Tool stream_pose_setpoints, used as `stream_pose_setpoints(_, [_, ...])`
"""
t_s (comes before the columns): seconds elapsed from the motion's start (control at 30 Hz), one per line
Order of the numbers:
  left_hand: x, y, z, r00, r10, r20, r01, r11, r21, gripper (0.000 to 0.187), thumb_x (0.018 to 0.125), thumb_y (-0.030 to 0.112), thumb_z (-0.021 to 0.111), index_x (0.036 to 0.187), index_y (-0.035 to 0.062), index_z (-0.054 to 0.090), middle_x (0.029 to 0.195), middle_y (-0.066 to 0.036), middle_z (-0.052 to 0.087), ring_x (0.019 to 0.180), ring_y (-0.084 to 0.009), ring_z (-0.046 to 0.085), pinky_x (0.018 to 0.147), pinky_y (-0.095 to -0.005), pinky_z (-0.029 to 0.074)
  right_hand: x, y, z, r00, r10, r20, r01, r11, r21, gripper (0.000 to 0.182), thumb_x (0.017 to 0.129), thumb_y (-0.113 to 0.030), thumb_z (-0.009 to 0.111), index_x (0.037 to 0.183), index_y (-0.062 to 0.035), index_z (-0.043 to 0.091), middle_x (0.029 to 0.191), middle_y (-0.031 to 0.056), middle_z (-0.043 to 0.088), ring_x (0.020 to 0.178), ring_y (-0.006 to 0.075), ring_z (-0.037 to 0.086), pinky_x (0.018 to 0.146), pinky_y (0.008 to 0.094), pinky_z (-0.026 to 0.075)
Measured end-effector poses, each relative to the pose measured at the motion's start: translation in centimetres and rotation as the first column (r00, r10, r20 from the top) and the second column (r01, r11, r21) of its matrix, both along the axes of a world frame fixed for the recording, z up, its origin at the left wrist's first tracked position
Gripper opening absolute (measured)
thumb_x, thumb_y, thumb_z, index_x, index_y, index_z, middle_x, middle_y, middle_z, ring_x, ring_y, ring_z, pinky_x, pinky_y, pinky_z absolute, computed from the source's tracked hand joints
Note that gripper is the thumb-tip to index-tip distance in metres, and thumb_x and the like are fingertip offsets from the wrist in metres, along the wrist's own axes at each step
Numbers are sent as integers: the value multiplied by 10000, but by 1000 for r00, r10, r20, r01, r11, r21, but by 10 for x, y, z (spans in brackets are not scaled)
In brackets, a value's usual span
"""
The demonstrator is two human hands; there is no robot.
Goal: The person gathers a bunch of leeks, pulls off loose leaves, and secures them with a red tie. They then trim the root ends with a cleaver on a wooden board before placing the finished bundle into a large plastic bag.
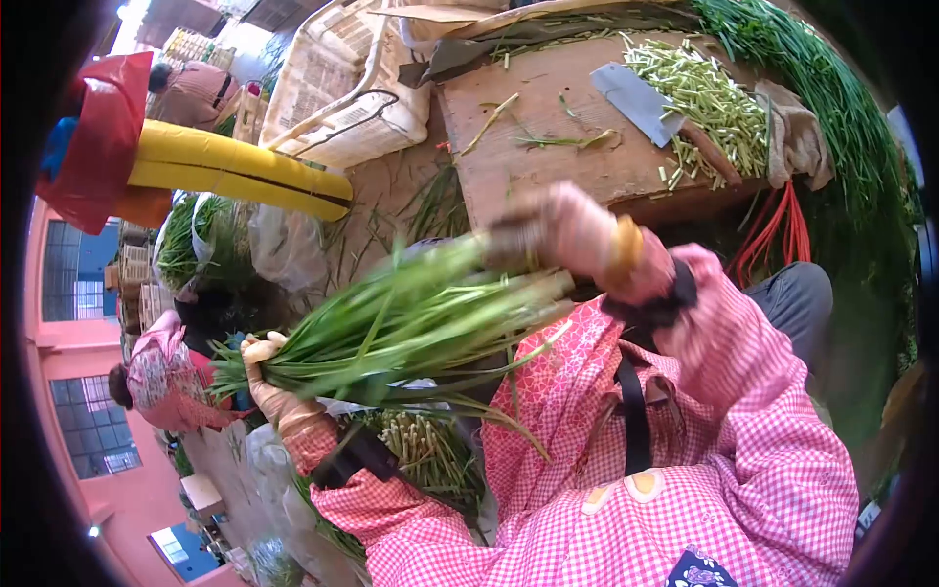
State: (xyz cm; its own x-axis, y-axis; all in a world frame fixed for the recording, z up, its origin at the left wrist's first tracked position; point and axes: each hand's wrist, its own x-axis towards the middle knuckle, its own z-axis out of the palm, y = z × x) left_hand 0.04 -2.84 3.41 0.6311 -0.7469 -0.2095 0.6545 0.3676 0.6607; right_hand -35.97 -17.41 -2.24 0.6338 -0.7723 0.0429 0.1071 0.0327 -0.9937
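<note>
A bunch of long, flat-leaved greens (381,328) lies slantwise across the middle of the head view, its pale stem ends toward the right. My left hand (274,377) is closed around the leafy end at the left. At the stem end, my right hand (558,235) is smeared by motion, with a yellow band at the wrist; its fingers cannot be made out clearly, nor whether they grip any stems. Beyond it, a cleaver (636,103) with a wooden handle lies on the wooden board (548,137), beside a heap of chopped pale stems (699,98).
More long greens (792,68) are piled at the upper right, near a cloth (794,132) and red strings (773,230). A white plastic crate (362,127) and a yellow padded post (235,171) stand upper left. Below my left arm is another bundle (421,450). Co-workers (171,377) bend at the left.
</note>
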Motion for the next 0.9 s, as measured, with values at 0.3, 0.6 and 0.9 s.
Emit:
stream_pose_setpoints(0.3, [47, 37, -69, 999, -43, -28, 47, 985, 169, 97, 782, 166, 662, 835, 108, 605, 835, -44, 619, 837, -221, 584, 868, -421, 468, -47, -44, -52, 850, -492, -191, 522, 734, 433, 162, 770, -164, 671, 902, -74, 644, 736, 45, 649, 615, 100, 559, 523, 245, 433])
stream_pose_setpoints(0.6, [30, 44, -80, 1000, -14, -2, 14, 963, 268, 148, 781, 247, 657, 754, 106, 618, 912, -82, 626, 849, -242, 584, 855, -449, 457, -35, 23, -26, 924, -163, -345, 169, 986, -15, 742, 652, -384, 733, 1244, -29, 461, 1116, 184, 585, 1011, 265, 571, 864, 344, 447])
stream_pose_setpoints(0.9, [26, 71, -98, 998, 56, 22, -60, 935, 349, 223, 738, 227, 665, 888, 68, 620, 899, -74, 639, 831, -246, 600, 848, -437, 474, -54, 24, -26, 967, -239, -93, 256, 906, 336, 225, 788, -224, 653, 954, -74, 631, 628, 29, 559, 482, 96, 508, 426, 250, 423])
